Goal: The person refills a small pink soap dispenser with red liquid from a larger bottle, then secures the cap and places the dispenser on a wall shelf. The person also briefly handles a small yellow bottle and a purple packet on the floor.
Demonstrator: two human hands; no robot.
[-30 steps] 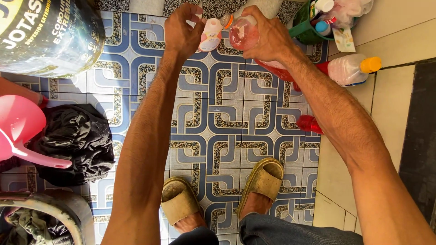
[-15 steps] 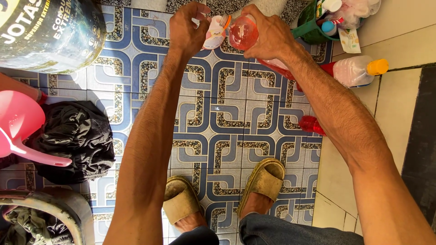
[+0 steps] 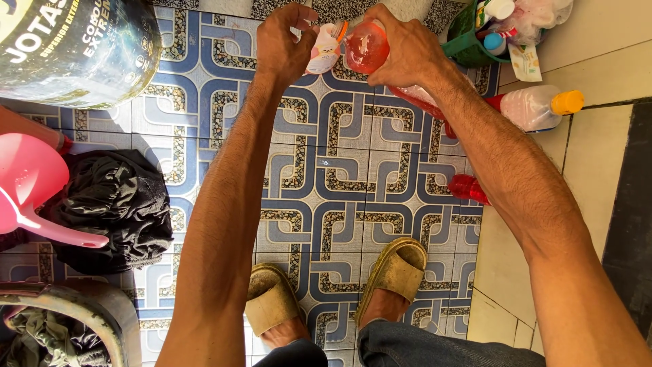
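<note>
Tilting the red-filled bottle point(image 3: 367, 47) gripped in the right hand point(image 3: 407, 51) above the patterned floor tiles point(image 3: 339, 170), the person does best keeping its mouth touching the small pouch point(image 3: 323, 51) pinched by the left hand point(image 3: 282, 44).

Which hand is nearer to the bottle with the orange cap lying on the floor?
Right. The right hand, gripping a red bottle, is closer to the orange-capped bottle; the left hand is farther off.
</note>
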